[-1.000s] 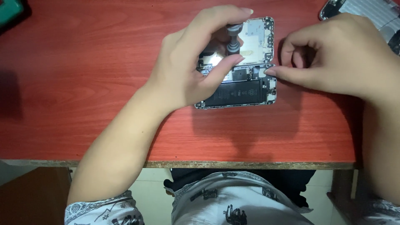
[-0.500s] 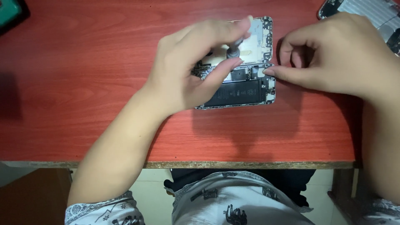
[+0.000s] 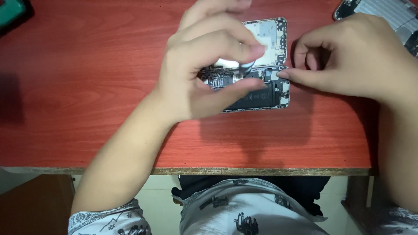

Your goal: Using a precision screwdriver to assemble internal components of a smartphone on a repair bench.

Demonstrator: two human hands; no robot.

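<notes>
Red-brown wood grain runs under everything on the table (image 3: pixel 87 87), and lying flat on it, between my two hands, is the opened phone (image 3: pixel 274 93) with its back off, dark battery and bare circuit boards showing. My left hand (image 3: pixel 204 74) hovers over its middle, thumb and fingers curled nearly closed around a small pale and grey part (image 3: pixel 244 65); the pinch looks light, so the piece could slip and drop onto the exposed boards, or a sideways tug could strain whatever thin connection may run beneath it. My right hand (image 3: pixel 348 65) is loosely curled and holds nothing, one fingertip pressed against the phone's right edge to steady it; if that finger slides, I judge the whole body could skid across the smooth wood and throw off the pinch. What I grip is hard to make out: it is blurred and mostly behind my fingers, and I cannot tell whether it is still attached. My left palm hides much of the phone's left half. At the top right corner a striped and dark object (image 3: pixel 383 17) is cut off by the frame, and a green and black thing (image 3: pixel 11 13) at the top left is too.
</notes>
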